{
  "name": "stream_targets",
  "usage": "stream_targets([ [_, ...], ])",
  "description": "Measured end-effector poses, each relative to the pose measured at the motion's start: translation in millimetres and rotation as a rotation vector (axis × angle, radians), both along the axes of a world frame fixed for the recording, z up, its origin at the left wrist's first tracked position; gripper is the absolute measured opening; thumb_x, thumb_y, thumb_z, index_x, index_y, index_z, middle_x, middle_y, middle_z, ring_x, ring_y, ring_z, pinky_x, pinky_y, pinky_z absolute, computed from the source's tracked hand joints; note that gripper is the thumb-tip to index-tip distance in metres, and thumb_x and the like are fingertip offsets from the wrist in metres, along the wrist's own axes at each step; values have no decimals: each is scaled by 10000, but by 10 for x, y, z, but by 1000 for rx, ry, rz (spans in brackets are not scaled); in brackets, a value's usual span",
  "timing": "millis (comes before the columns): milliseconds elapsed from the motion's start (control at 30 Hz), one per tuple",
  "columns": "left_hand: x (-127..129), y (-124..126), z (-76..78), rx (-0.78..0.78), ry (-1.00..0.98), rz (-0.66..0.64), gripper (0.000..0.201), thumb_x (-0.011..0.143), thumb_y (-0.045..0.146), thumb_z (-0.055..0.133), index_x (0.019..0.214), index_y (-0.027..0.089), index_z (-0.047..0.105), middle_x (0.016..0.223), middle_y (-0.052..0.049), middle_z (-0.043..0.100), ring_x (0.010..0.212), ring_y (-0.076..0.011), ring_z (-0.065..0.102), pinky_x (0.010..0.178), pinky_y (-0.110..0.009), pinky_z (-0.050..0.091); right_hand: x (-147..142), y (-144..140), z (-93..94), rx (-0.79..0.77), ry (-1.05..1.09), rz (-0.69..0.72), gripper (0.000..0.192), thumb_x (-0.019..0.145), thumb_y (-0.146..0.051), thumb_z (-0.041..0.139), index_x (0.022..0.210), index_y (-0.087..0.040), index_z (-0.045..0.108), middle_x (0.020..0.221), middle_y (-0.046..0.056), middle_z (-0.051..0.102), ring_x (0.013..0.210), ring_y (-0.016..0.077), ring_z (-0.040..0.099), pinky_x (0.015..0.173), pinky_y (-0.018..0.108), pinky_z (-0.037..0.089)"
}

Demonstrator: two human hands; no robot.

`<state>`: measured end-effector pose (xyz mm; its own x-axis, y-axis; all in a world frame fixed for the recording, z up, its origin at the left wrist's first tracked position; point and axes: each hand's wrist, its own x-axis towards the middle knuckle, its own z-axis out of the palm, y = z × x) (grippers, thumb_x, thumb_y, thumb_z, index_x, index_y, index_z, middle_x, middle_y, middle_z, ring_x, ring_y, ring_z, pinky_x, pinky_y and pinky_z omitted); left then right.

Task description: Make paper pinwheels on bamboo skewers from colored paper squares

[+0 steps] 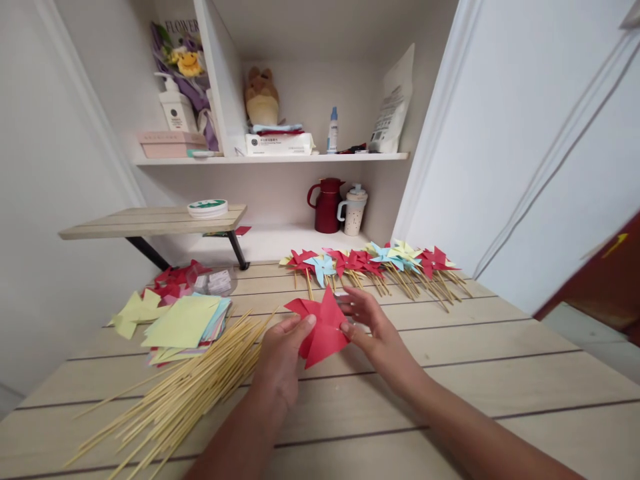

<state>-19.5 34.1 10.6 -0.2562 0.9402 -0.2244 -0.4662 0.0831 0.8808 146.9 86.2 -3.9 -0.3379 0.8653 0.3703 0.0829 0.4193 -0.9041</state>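
Note:
My left hand [283,357] pinches a red paper pinwheel [320,337] between thumb and fingers, over the front middle of the table. On the other side, my right hand [373,327] has its thumb tip on the pinwheel's right part, near a small pale spot, with the other fingers partly stretched behind. Whether a stick is behind the paper is hidden. Left of my left hand lies a loose bundle of thin wooden sticks [200,393]. Beyond it sits a stack of coloured paper squares [183,322], yellow on top.
Pinwheels on sticks [347,262] lie in a row at the back. A yellow folded pinwheel [136,313], red paper pieces and a clear plastic box [215,280] are at the left, near a small raised shelf [150,220]. A red jug [327,205] and a cup [355,212] stand behind.

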Motion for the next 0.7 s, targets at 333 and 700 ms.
stream_targets([
  [333,19,-42,126,84,-127,45,338,595,362,865,823,142,747,775,-70,750,672,-184,675,672,-295,498,-62,-305,62,894,-457,-193,491,818,-200,684,1255,-401,582,1538,18,367,1405,357,353,1153,589,252],
  [700,122,-90,84,118,-59,32,269,670,379,824,767,148,725,730,-39,695,653,-136,578,644,-253,438,-105,-230,10,773,-300,-245,111,894,-225,626,863,-294,708,1404,35,518,1295,314,472,1065,543,369],
])
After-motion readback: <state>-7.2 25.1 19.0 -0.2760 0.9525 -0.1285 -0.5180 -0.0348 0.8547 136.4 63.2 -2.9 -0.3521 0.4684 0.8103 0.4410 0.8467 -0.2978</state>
